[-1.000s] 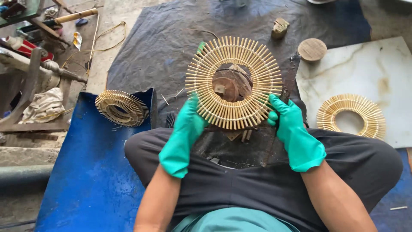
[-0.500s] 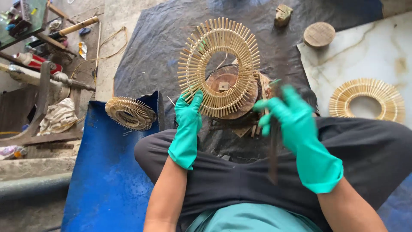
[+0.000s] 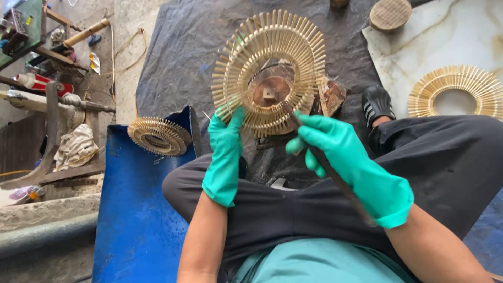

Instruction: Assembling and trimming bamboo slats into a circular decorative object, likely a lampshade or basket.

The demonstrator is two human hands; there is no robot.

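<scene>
1. Tarpaulin (image 3: pixel 188 57), dark grey and creased, covers the ground ahead of my crossed legs, running up to twelve o'clock.
2. Blue sheeting (image 3: pixel 136 220) lies at my eight o'clock, its upper edge curled up beside my knee, with a finished bamboo ring (image 3: pixel 159 136) resting on that edge.
3. A pale marble slab (image 3: pixel 419 57) sits at two o'clock, its near edge just beyond my black shoe (image 3: pixel 377 105); a second bamboo ring (image 3: pixel 457 91) lies flat on it and a round ribbed wooden block (image 3: pixel 390 14) sits at its top corner.
4. At ten o'clock stand a workbench and loose tools, with a crumpled rag (image 3: pixel 76 147) below them.
5. My left hand (image 3: pixel 225 157), in a green glove, is pinched on the lower left rim of the bamboo sunburst frame (image 3: pixel 270 68), which stands tilted up at twelve o'clock over a brown wooden form (image 3: pixel 270 89) seen through its centre.
6. My right hand (image 3: pixel 348 162), gloved too, is clenched around a dark, thin tool (image 3: pixel 335 178) that runs down across my lap; its upper tip touches the frame's lower right edge.
7. Open ground is the bare tarpaulin at eleven o'clock and the blue sheeting low at seven; the slab edge and my shoe crowd the right.
</scene>
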